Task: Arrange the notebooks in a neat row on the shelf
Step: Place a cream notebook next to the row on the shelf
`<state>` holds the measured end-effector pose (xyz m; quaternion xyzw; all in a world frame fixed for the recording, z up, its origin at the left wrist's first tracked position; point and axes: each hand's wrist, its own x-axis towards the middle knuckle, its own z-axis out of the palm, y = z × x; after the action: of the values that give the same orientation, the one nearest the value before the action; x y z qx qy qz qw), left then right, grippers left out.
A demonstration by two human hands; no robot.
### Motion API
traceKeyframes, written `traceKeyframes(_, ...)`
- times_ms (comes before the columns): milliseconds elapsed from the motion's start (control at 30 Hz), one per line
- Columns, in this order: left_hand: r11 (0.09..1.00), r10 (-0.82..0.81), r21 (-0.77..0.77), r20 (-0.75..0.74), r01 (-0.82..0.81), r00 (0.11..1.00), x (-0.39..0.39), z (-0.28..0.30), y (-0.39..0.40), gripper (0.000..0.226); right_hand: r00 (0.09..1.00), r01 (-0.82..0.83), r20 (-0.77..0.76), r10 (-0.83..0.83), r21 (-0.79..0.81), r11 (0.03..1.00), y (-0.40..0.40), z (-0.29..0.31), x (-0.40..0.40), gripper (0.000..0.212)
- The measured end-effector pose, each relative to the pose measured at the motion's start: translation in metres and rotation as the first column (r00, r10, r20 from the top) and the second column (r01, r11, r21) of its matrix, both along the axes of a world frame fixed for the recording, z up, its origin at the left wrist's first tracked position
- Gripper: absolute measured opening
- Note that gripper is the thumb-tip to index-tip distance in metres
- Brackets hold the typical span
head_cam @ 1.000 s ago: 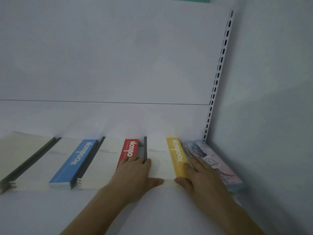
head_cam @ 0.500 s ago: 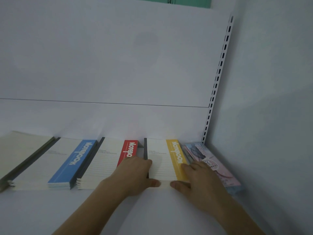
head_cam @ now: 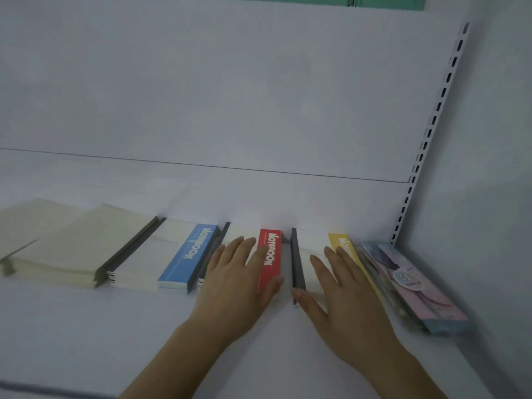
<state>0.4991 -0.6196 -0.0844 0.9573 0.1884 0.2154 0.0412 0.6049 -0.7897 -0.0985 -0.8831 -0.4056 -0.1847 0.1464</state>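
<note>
Several notebook stacks lie side by side on the white shelf (head_cam: pixel 86 326). My left hand (head_cam: pixel 239 286) rests flat, fingers straight, on the red-striped notebook stack (head_cam: pixel 270 254). My right hand (head_cam: pixel 342 295) lies flat on the yellow-striped notebook stack (head_cam: pixel 341 241), its thumb at the stack's front near the dark spine. A narrow gap separates the red and yellow stacks. To the left sit the blue-striped notebook stack (head_cam: pixel 190 254) and plain cream notebooks (head_cam: pixel 72 249). A pink and blue patterned notebook stack (head_cam: pixel 414 286) lies slanted at the far right.
The shelf's back panel (head_cam: pixel 230 96) rises behind the row. A slotted upright rail (head_cam: pixel 431 125) runs up the right corner, next to the side wall (head_cam: pixel 495 197). Bare shelf surface lies in front of the notebooks.
My left hand moved from the yellow stack's left edge onto the red stack. My right hand shifted left onto the yellow stack's top. The view turned left, showing more cream notebooks.
</note>
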Motion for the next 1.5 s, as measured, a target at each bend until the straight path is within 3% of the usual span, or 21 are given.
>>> traceKeyframes(433,0.976,0.199,0.076,0.072,-0.204,0.977,-0.213,0.013,0.158,0.066,0.984,-0.176,-0.013,0.176,-0.033,0.984,0.183,0.017,-0.192,0.083)
traceKeyframes(800,0.920,0.390,0.012,0.051,-0.391,0.919,-0.375,0.003,0.316,0.071,0.928,-0.371,-0.052,0.368,-0.082,0.925,0.369,0.019,-0.333,0.082)
traceKeyframes(1167,0.892,0.451,0.031,-0.043,-0.450,0.891,-0.418,0.002,0.490,0.065,0.884,-0.459,0.019,0.467,-0.154,0.875,0.556,0.033,-0.368,0.075)
traceKeyframes(1500,0.936,0.349,-0.007,-0.123,-0.352,0.929,-0.414,-0.009,0.619,0.064,0.946,-0.321,-0.053,0.321,-0.316,0.893,0.694,0.011,-0.369,0.075)
